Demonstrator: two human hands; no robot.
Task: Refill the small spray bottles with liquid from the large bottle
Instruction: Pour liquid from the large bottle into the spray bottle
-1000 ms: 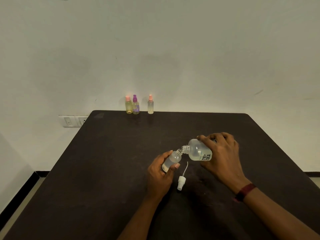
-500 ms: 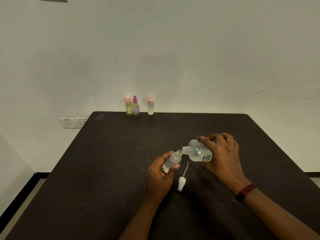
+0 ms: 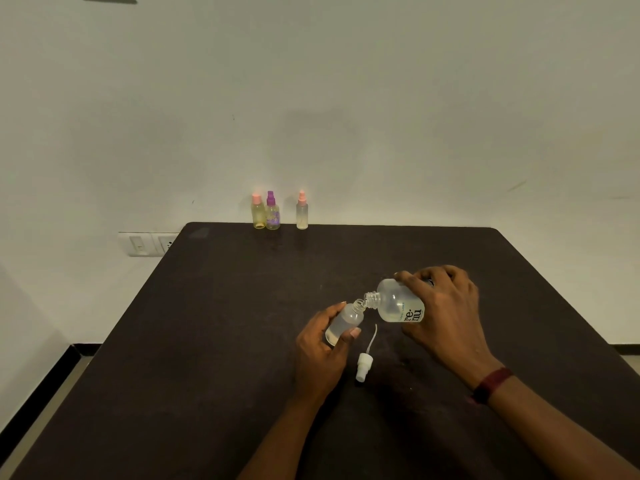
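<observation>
My right hand (image 3: 446, 317) grips the large clear bottle (image 3: 396, 303), tipped on its side with its open neck pointing left. Its mouth meets the mouth of a small clear bottle (image 3: 344, 322), which my left hand (image 3: 320, 348) holds tilted toward it, thumb and fingers around its body. The small bottle's white spray cap (image 3: 363, 367), with its thin dip tube, lies on the dark table (image 3: 207, 341) just below the two bottles.
Three small spray bottles stand at the table's far edge against the wall: a yellowish one with a pink cap (image 3: 258, 213), one with a purple cap (image 3: 272, 213), and a clear one with a pink cap (image 3: 302, 211). A wall socket (image 3: 147, 243) sits left of the table.
</observation>
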